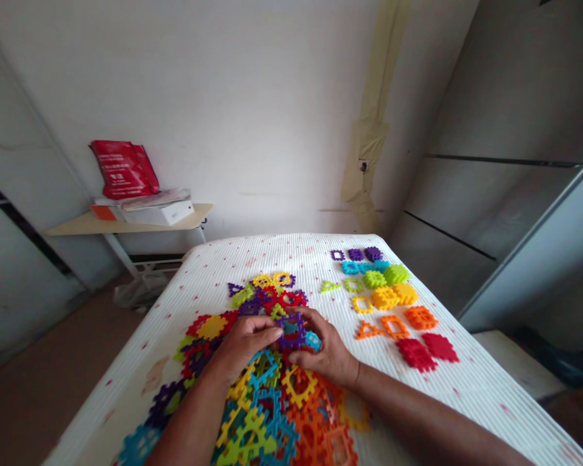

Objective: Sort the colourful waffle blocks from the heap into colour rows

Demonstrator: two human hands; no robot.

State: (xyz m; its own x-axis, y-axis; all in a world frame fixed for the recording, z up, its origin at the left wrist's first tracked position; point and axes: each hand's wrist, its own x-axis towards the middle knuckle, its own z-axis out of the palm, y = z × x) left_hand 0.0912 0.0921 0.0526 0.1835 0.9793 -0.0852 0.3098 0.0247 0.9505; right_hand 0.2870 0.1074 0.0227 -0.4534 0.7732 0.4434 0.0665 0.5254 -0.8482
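Between my two hands is a purple square frame piece (pixel 292 331) with notched edges and an open middle. My left hand (pixel 249 342) pinches its left side between thumb and fingers. On the other side, my right hand (pixel 326 346) curls around the piece's right edge. Below and around both hands spreads a mixed heap of notched plastic building pieces (pixel 267 414) in blue, yellow, green, orange, red and purple. A light blue piece (pixel 313 341) shows just beside the right hand's fingers.
Color-sorted stacks stand on the right of the white cloth-covered table (pixel 214 259): purple pieces (pixel 373 254), green pieces (pixel 397 274), yellow pieces (pixel 385 298), orange pieces (pixel 420 318) and red pieces (pixel 416 355). A side table (pixel 82 224) holding a red bag (pixel 124 169) is at the left back.
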